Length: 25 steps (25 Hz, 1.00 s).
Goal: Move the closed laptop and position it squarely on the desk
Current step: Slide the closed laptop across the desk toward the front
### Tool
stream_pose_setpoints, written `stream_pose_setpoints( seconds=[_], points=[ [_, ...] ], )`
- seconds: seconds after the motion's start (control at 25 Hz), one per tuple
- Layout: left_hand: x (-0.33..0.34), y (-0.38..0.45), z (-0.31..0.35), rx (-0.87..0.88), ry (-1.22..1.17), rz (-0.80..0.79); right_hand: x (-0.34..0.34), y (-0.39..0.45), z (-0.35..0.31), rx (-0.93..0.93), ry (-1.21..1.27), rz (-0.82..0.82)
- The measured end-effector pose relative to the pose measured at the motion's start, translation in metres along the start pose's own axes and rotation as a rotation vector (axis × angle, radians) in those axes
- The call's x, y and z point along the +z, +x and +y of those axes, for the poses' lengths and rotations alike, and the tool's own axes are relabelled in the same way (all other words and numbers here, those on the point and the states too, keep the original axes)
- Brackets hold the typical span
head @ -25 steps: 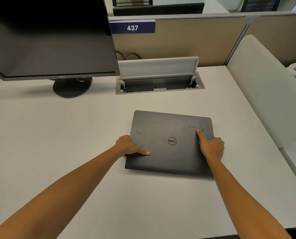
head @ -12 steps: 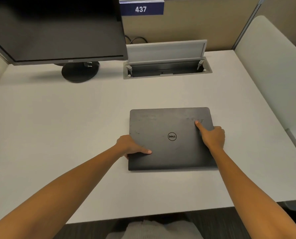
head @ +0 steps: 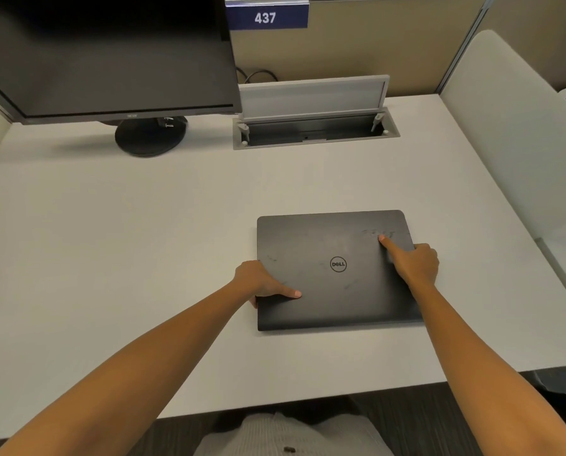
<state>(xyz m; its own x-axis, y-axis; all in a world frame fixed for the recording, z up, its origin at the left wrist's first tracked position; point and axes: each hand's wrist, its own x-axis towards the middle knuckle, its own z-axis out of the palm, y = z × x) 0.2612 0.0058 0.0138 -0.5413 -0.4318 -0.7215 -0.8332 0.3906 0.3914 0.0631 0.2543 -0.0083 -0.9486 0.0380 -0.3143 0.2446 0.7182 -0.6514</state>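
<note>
A closed dark grey laptop (head: 327, 251) with a round logo lies flat on the white desk (head: 143, 225), right of centre, its edges roughly parallel to the desk's front edge. My left hand (head: 258, 281) grips its left edge, thumb on the lid. At the right edge, my right hand (head: 413, 261) holds the side with the index finger stretched over the lid. The fingers under both edges are hidden.
A black monitor (head: 104, 54) on a round stand (head: 150, 136) stands at the back left. An open cable hatch (head: 314, 126) with a raised lid sits behind the laptop. Beige partitions (head: 374, 44) close the back and right. The desk's front edge runs near my lap.
The laptop has turned from a skewed angle to square with the desk and come slightly toward me. Both hands kept their hold on its sides. My view tilted down.
</note>
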Motion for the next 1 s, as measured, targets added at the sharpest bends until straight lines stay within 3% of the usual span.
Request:
stream_pose_setpoints(
  seconds=[1.0],
  points=[
    [-0.009, 0.013, 0.019, -0.108, 0.216, -0.099, -0.004, 0.006, -0.01, -0.065, -0.016, 0.045]
  ],
)
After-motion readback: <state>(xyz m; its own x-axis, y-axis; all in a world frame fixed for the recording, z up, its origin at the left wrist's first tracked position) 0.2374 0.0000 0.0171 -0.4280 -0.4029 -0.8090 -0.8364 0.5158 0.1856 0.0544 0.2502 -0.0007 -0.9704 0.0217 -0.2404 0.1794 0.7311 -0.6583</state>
